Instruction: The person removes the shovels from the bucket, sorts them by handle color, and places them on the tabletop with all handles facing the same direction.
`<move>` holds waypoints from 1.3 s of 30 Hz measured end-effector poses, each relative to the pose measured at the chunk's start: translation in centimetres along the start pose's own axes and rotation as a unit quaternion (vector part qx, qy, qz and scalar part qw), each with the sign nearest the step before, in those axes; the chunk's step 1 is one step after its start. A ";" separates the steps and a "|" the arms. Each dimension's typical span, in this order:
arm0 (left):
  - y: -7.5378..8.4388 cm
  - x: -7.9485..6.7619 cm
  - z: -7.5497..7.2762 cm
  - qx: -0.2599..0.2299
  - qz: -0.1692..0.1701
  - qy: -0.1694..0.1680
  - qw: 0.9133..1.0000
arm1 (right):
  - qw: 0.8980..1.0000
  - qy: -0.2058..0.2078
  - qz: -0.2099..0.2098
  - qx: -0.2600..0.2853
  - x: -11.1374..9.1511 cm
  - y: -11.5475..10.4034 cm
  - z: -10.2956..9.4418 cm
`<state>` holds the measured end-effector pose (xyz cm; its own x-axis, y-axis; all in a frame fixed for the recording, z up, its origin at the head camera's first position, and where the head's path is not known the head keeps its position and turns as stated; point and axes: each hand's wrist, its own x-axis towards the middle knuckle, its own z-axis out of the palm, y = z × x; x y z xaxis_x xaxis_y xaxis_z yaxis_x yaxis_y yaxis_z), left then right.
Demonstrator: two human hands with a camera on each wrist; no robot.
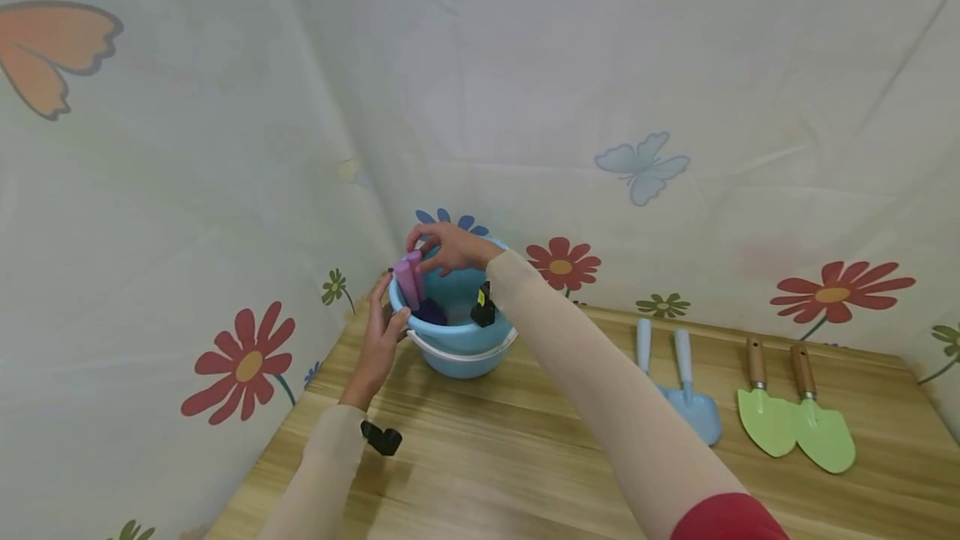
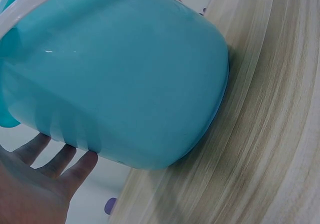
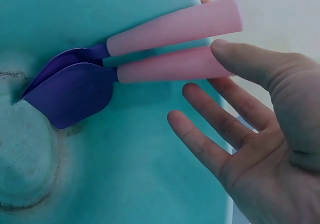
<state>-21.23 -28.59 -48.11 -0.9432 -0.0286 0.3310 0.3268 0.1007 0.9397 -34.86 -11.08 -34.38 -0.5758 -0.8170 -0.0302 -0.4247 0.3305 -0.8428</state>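
A light blue bucket (image 1: 462,365) stands on the wooden table, its white handle hanging across the front. My left hand (image 1: 381,332) holds its left side, thumb at the rim and fingers against the outer wall. In the left wrist view, three fingertips of the left hand (image 2: 42,179) touch that wall. Inside the bucket lean two trowels with purple blades (image 3: 75,92) and pink handles (image 3: 172,27). My right hand (image 3: 265,144) reaches in over the rim, pinching one handle's end between thumb and index finger. Its other fingers are spread beside the handle.
On the table to the right lie two blue trowels (image 1: 697,415), partly behind my right sleeve (image 1: 570,357). Further right are two green trowels (image 1: 767,423) with wooden handles. A white cloth (image 1: 480,90) printed with flowers and butterflies rises behind the table and on its left.
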 end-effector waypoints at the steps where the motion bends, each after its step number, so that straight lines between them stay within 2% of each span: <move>1: 0.0 0.0 0.0 0.000 -0.001 -0.001 1.000 | 1.000 0.002 0.000 0.000 0.0 0.0 0.0; 6: 0.4 0.0 0.0 -0.010 -0.010 -0.008 1.000 | 1.000 0.017 -0.006 -0.009 0.1 0.0 0.1; 13: 3.1 -0.6 0.4 -0.007 -0.008 -0.016 1.000 | 0.999 0.031 0.001 -0.024 0.2 -0.1 0.2; 16: 3.4 -0.7 0.5 -0.003 -0.005 -0.016 1.000 | 0.999 0.034 0.001 -0.026 0.2 -0.1 0.1; 19: 2.9 -0.6 0.4 -0.006 -0.006 -0.017 1.000 | 0.999 0.036 0.003 -0.026 0.2 0.0 0.2; 26: 0.3 0.1 -0.1 -0.015 -0.004 -0.009 1.000 | 0.999 0.039 -0.002 -0.017 0.2 0.3 0.0; 33: 0.0 0.1 -0.1 0.004 -0.003 0.000 1.000 | 0.999 0.046 -0.009 -0.004 -0.1 0.3 -0.5; 39: -0.2 0.3 -0.1 0.003 0.001 -0.001 1.000 | 0.998 0.063 -0.013 -0.012 -0.4 0.2 -1.1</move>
<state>-21.57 -28.73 -48.15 -0.9428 -0.0270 0.3323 0.3278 0.1068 0.9387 -35.44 -10.18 -33.92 -0.6462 -0.7607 0.0609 -0.4565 0.3214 -0.8297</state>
